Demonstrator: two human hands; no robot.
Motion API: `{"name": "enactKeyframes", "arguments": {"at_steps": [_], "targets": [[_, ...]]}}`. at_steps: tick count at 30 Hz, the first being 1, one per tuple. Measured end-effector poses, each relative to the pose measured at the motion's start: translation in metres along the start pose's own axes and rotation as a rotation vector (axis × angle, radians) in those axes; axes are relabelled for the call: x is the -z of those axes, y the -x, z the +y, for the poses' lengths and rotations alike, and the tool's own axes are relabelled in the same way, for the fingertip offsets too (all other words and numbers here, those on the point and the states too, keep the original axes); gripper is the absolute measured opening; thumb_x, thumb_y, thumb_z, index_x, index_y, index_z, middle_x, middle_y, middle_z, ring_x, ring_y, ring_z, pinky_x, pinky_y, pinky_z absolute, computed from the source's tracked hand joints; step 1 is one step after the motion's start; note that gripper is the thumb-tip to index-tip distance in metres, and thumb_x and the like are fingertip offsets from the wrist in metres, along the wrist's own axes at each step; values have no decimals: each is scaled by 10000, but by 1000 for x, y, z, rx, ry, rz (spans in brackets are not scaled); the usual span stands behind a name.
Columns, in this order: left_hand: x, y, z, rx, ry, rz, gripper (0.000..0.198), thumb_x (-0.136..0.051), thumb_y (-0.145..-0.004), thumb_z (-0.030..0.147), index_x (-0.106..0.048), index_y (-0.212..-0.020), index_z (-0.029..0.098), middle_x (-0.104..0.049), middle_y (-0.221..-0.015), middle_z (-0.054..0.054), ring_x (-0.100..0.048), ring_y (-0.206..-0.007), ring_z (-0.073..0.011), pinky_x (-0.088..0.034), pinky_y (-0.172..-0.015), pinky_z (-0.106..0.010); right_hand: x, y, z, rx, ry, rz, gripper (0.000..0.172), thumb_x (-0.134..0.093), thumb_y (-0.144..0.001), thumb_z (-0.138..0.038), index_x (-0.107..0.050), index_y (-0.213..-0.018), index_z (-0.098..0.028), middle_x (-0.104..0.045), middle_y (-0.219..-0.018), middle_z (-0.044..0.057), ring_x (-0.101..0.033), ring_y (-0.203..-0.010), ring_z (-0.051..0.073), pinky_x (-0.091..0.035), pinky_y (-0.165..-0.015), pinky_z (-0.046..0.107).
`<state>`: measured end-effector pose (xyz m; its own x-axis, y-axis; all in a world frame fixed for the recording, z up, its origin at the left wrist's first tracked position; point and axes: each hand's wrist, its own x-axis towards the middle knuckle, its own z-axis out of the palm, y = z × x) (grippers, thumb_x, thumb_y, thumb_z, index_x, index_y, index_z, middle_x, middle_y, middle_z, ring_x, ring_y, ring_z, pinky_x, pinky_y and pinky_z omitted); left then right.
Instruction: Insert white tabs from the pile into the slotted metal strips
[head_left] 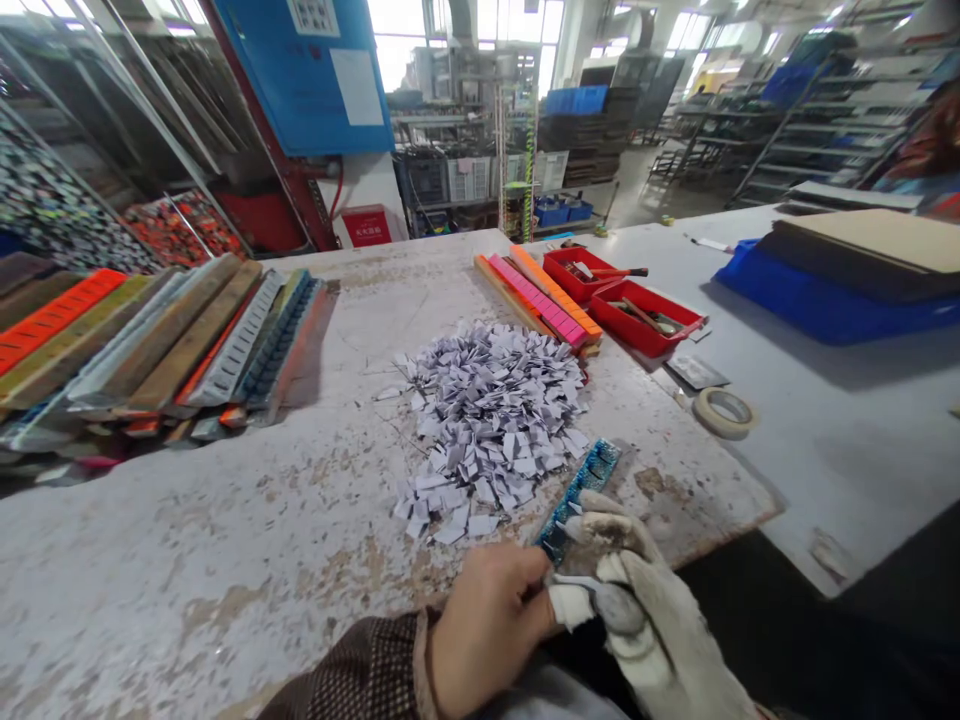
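A glittery blue strip with dark slots points away from me at the table's near edge. My left hand, bare, is closed at its near end, thumb and forefinger pinched together. My right hand, in a white glove with a grey patch at the thumb, is curled over the strip's right side. Tiny white bits show by its fingertips; what lies within the fingers is hidden. Just beyond both hands spreads a heap of small white paper-like pieces.
Pink and orange slotted strips lie beyond the heap, beside red trays holding tools. A tape roll and a blue bundle under boards are right. Many stacked strips fill the left. The worktable is worn.
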<state>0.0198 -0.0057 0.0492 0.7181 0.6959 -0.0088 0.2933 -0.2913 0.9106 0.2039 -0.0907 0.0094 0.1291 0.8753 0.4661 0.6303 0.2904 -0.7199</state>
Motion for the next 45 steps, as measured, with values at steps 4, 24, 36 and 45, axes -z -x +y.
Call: {"name": "enactKeyframes", "arguments": {"at_steps": [4,24,36,45], "targets": [[-7,5,-5,-141,-128,-40,478,-467,-1053,493,-394,-684,198,-497,-642,20,-400,-581,-123,-289,-563,-270,-10,-1,-7,-35,-33,27,362,-405,-1053,-366,-558,-1380,-345,-730,-1096,86,-729,-1038,296,-672,-788,426],[10,10,-19,169,-532,-249,403,-693,-953,418,-595,-1255,170,-659,-1258,-120,-612,-1138,-320,-536,-979,-492,25,-65,80,440,692,-172,123,-515,-980,-145,-637,-969,-158,-674,-1162,168,-558,-1302,350,-508,-1040,517],[18,11,-46,110,-668,-138,235,-612,-1013,390,-628,-1096,170,-696,-1068,-83,-645,-974,-275,-546,-867,-418,24,-64,97,443,696,-266,142,-529,-987,-218,-647,-926,-170,-660,-1228,181,-536,-1323,376,-464,-1076,550],[38,-13,-66,129,-978,-63,146,-702,-906,220,-622,-1006,150,-659,-1103,-120,-589,-1068,-329,-494,-906,-466,46,-53,102,247,574,-104,168,-492,-1001,-341,-618,-1002,-230,-629,-1310,157,-601,-1243,359,-537,-993,542]]}}
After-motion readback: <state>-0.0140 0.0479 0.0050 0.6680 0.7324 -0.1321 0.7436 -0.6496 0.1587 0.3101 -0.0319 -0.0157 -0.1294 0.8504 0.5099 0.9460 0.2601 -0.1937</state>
